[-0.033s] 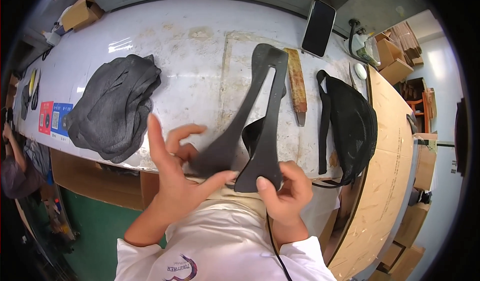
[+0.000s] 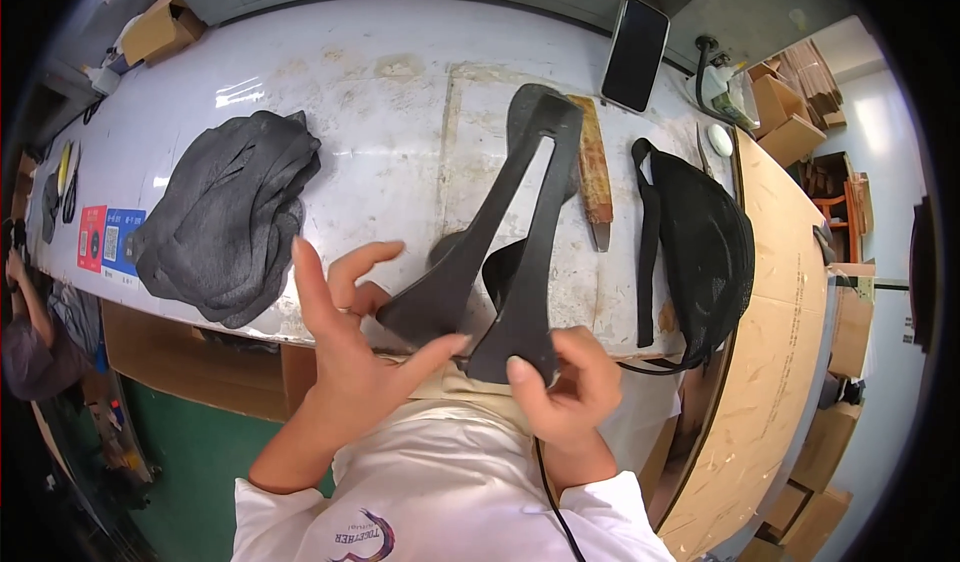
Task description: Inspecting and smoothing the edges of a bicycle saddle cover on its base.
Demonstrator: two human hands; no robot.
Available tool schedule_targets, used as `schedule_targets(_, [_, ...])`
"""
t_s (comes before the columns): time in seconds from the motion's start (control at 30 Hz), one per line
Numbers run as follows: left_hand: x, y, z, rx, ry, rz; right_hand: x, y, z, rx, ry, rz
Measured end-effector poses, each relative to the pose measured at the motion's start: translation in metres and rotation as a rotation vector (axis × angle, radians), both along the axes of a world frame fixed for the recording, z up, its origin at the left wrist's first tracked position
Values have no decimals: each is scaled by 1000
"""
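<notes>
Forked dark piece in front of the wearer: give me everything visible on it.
The forked dark piece is charcoal to black, thin, smooth and matt, perhaps leather-like or rubbery. Two legs join at the rounded far end, part along a narrow slot and flare wider toward the wearer. It slants over the bench, its far end beside the wooden-handled tool. The right hand pinches the right leg's near end; the left hand is at the left leg's tip, contact unclear.

Worn on the head, the fisheye camera looks down from above the near edge of the table point(image 2: 385, 152), close over the left hand point(image 2: 345, 350) and right hand point(image 2: 572, 390), taking in the table's far edge.
</notes>
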State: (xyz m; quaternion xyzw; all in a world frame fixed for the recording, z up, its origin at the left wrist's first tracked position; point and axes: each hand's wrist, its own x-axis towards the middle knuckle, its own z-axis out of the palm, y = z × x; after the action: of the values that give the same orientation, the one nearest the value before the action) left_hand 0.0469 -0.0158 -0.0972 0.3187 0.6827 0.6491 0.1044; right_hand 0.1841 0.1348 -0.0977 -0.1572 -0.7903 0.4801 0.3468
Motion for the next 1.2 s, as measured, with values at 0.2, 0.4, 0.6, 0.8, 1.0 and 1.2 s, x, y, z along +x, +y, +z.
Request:
schedule_targets(0.2, [-12,1,-3,-216,305,80,-6,-8,16,338,-21,145])
schedule_targets(0.4, [-14,2,-26,1106,-1100,-654,15,-16,-2,-170,260,410])
schedule_targets(0.6, [8,2,-23,863,-1023,-592,2,-10,3,-463,37,462])
schedule_targets(0.8, [14,-12,-19,424,-1012,-502,-14,-7,25,-549,-21,445])
schedule_targets(1.0, [18,-4,-36,524,-945,-573,-32,-15,50,150,-141,284])
schedule_targets(1.2, [21,-17,-25,560,-988,-685,-28,-11,59,-10,-165,446])
